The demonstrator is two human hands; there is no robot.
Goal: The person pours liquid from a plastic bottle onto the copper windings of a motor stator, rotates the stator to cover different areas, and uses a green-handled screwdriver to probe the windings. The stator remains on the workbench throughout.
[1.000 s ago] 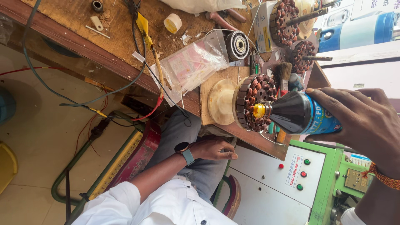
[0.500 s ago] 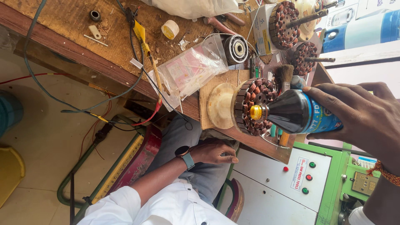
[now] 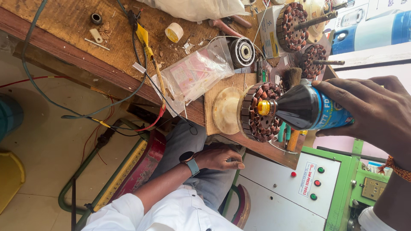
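Right hand [image 3: 376, 113]: my fingers [image 3: 342, 92] are clamped around the body of a dark plastic bottle with a blue label [image 3: 310, 109], held on its side. Its yellow nozzle [image 3: 264, 108] touches, or sits just at, the centre of a wound stator [image 3: 259, 112], a round core with copper-brown coils. That stator stands on edge on a small wooden board [image 3: 218, 87] at the near edge of the tabletop [image 3: 60, 25], with a cream-coloured disc [image 3: 226, 110] against its far face.

Left hand: not in view; I cannot tell its state.

Co-worker: a person in a white shirt [image 3: 171, 214] sits below the tabletop edge, one hand [image 3: 220, 157] resting on a thigh, a watch [image 3: 189, 161] on the wrist.

Surroundings: a clear plastic bag [image 3: 197, 72] lies just beside the board, a bearing [image 3: 243, 52] behind it. Two more wound stators [image 3: 293, 26] with shafts lie further back. A brush [image 3: 292, 77] is near the bottle. A roll of tape [image 3: 174, 32] and a yellow-handled tool [image 3: 147, 49] lie on the tabletop. A green and white machine panel [image 3: 308, 184] with buttons stands below.
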